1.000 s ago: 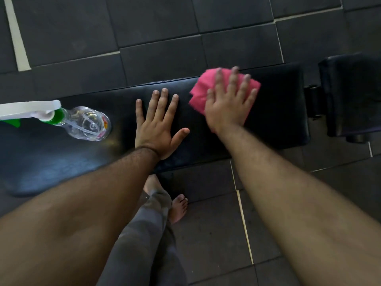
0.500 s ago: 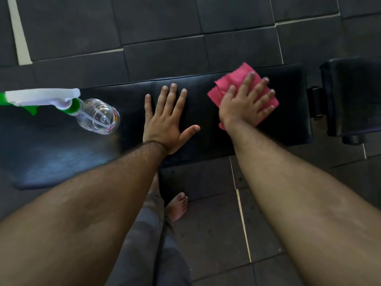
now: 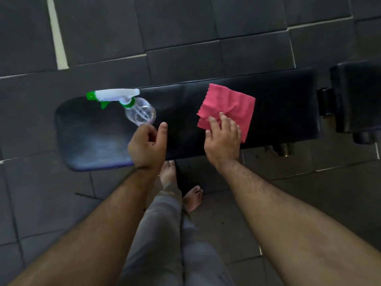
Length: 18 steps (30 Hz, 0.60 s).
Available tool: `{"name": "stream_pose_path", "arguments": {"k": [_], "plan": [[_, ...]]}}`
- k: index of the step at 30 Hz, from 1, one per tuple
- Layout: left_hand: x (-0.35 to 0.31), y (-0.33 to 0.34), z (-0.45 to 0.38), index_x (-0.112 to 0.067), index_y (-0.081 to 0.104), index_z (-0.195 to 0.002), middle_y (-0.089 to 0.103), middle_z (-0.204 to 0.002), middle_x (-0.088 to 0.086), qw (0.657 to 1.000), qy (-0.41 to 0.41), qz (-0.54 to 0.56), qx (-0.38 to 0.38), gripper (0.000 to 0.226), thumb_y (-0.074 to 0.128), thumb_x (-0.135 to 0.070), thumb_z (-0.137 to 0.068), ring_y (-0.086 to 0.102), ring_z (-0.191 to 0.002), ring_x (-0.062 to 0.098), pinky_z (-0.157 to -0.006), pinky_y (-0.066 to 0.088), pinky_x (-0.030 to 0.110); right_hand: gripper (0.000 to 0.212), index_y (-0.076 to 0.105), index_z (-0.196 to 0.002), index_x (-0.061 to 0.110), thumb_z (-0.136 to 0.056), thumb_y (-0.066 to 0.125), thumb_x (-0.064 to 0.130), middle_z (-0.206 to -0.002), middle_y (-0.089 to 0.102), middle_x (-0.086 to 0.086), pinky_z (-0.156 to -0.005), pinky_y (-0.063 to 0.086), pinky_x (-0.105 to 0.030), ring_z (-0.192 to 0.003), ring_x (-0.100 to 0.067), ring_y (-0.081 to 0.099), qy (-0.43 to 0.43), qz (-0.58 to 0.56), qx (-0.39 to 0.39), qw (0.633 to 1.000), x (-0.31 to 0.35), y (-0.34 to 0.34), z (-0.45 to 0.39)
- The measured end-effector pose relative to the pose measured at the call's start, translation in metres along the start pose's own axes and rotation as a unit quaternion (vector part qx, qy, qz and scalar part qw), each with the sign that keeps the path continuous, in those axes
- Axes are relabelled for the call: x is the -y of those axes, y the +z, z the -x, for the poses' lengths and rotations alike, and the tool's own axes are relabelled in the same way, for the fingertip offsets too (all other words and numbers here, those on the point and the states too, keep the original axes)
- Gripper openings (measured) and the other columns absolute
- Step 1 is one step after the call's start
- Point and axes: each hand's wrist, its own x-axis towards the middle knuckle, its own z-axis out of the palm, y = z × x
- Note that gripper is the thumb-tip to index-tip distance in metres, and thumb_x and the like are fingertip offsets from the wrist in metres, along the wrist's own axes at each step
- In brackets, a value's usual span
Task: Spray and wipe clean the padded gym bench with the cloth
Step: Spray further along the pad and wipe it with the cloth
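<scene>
The black padded gym bench (image 3: 284, 104) runs left to right across the view. On its middle right lies the pink cloth (image 3: 233, 102), spread out and slightly creased. My right hand (image 3: 223, 141) rests at the cloth's near edge, its fingertips lying on the fabric and most of the cloth uncovered. A clear spray bottle (image 3: 141, 113) with a white and green trigger head stands on the bench's left half. My left hand (image 3: 147, 146) hovers just in front of the bottle with fingers curled and thumb raised, holding nothing.
A second black pad (image 3: 356, 96) joins the bench at the right through a dark hinge. Dark rubber floor tiles (image 3: 185, 27) surround the bench. My bare feet (image 3: 192, 198) and grey trouser legs are in front of the bench's near edge.
My left hand has lifted off the bench pad and moved left to the spray bottle, its fingers curling. My right hand has slid back from on top of the cloth to its near edge.
</scene>
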Motion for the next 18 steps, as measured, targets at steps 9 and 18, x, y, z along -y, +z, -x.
{"name": "stream_pose_path", "arguments": {"k": [9, 18], "plan": [[-0.008, -0.006, -0.042, -0.005, 0.023, -0.17, 0.032, -0.167, -0.003, 0.986, -0.106, 0.093, -0.093, 0.141, 0.104, -0.051, -0.063, 0.033, -0.153, 0.003, -0.13, 0.025, 0.028, 0.054, 0.048, -0.155, 0.024, -0.103, 0.057, 0.035, -0.172, 0.033, -0.007, -0.126, 0.027, -0.062, -0.153, -0.04, 0.032, 0.048, 0.025, 0.049, 0.997, 0.025, -0.008, -0.01], [-0.058, 0.005, -0.078, 0.007, 0.038, -0.155, 0.059, -0.115, -0.043, 0.987, -0.028, 0.124, -0.101, 0.081, 0.07, 0.005, -0.081, 0.065, -0.099, -0.013, -0.086, 0.056, 0.014, 0.054, 0.051, -0.154, 0.025, -0.103, 0.058, 0.04, -0.17, 0.037, -0.005, -0.121, 0.034, -0.058, -0.148, -0.036, 0.038, 0.013, 0.022, 0.059, 0.998, 0.011, -0.02, -0.017]]}}
